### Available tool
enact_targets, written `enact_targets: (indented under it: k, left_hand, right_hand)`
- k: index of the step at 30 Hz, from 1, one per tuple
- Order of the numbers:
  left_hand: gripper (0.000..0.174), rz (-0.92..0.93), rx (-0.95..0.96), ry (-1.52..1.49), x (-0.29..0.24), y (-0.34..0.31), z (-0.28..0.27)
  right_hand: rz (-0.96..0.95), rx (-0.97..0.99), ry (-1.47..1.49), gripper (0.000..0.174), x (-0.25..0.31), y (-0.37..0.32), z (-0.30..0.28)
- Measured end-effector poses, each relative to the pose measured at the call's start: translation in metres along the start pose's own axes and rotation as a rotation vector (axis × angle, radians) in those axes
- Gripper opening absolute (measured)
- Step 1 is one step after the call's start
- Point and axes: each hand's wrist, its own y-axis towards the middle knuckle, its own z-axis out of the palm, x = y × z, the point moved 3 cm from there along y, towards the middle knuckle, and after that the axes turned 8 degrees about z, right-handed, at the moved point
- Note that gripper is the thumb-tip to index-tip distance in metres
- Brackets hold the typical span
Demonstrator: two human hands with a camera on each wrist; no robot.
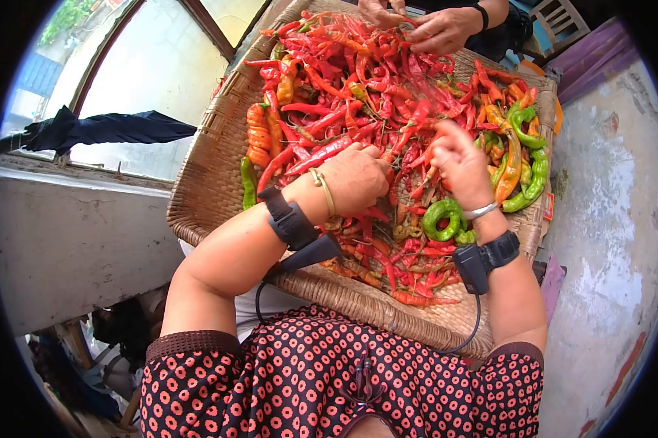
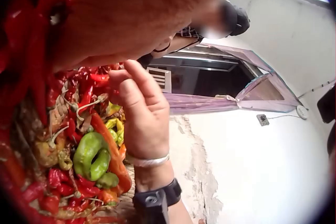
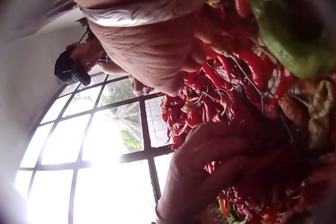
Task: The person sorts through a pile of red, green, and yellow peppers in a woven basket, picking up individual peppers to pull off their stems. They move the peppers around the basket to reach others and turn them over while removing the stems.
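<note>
Red chili peppers (image 1: 329, 117) are heaped in a woven basket (image 1: 208, 171). Low over the middle of the heap is my left hand (image 1: 352, 179), back up, fingers bent downward; its fingertips and anything under them are hidden. My right hand (image 1: 462, 164) is just right of it, above the peppers, partly blurred. In the left wrist view the right hand (image 2: 144, 116) has loosely bent fingers, with no pepper visible in them. A curled green pepper (image 1: 442, 219) lies below the right hand. Dark shrivelled peppers (image 1: 406, 219) lie between the hands.
Another person's hands (image 1: 435, 29) are at the basket's far edge. Green and orange peppers (image 1: 522, 157) lie along the right side. A folded dark umbrella (image 1: 135, 128) points in from the left by the window. A wall (image 1: 606, 197) stands at right.
</note>
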Motion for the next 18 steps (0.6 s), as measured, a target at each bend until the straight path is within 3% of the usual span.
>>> enact_targets:
  k: [1,2,4,10,12,18]
  left_hand:
    - [0.008,0.022,-0.049,0.034,0.003,-0.002,0.001]
    - [0.008,0.022,-0.05,0.033,0.007,-0.004,0.003]
    - [0.009,-0.019,0.03,0.026,0.013,-0.007,0.006]
    - [0.008,-0.139,0.076,0.085,0.023,-0.015,-0.002]
    - [0.009,-0.18,0.089,0.085,0.03,-0.019,-0.001]
    - [0.016,-0.26,0.083,0.019,0.028,-0.008,0.007]
  right_hand:
    - [-0.169,0.026,-0.323,0.034,0.002,-0.004,0.008]
    - [-0.546,-0.007,-0.683,0.028,0.012,-0.01,0.017]
    - [-0.641,0.131,-0.946,0.022,0.01,-0.019,0.034]
    - [-0.526,0.275,-1.254,0.019,0.003,-0.026,0.036]
    - [-0.521,0.291,-1.248,0.019,0.003,-0.024,0.035]
    - [-0.455,0.089,-0.997,0.032,0.008,-0.021,0.042]
